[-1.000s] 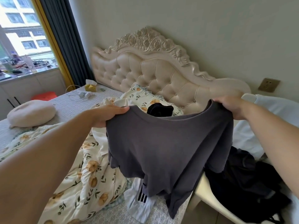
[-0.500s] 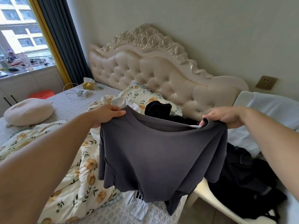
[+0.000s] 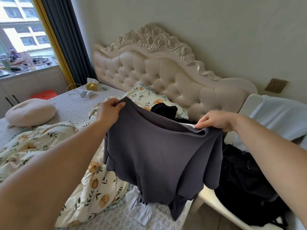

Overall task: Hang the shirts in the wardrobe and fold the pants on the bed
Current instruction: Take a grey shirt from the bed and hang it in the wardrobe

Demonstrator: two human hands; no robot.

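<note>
I hold a dark grey shirt (image 3: 162, 156) up in the air over the bed's edge. My left hand (image 3: 108, 112) grips its left shoulder, raised higher. My right hand (image 3: 216, 120) pinches the other side near the collar, where a white label shows. The shirt hangs down with its hem bunched. Beneath it lies a white garment with black stripes (image 3: 141, 208) on the bed (image 3: 79, 107). A black garment (image 3: 164, 109) sits on the floral pillow behind the shirt.
A floral duvet (image 3: 49, 146) is rumpled on the bed, with a round cream cushion (image 3: 30, 112) at the left. A white plastic chair (image 3: 211, 203) on the right carries a pile of black clothes (image 3: 249, 185). The padded headboard (image 3: 162, 75) stands against the wall.
My left hand has risen while my right hand dropped and shifted left, tilting the shirt. The view has moved a little to the right.
</note>
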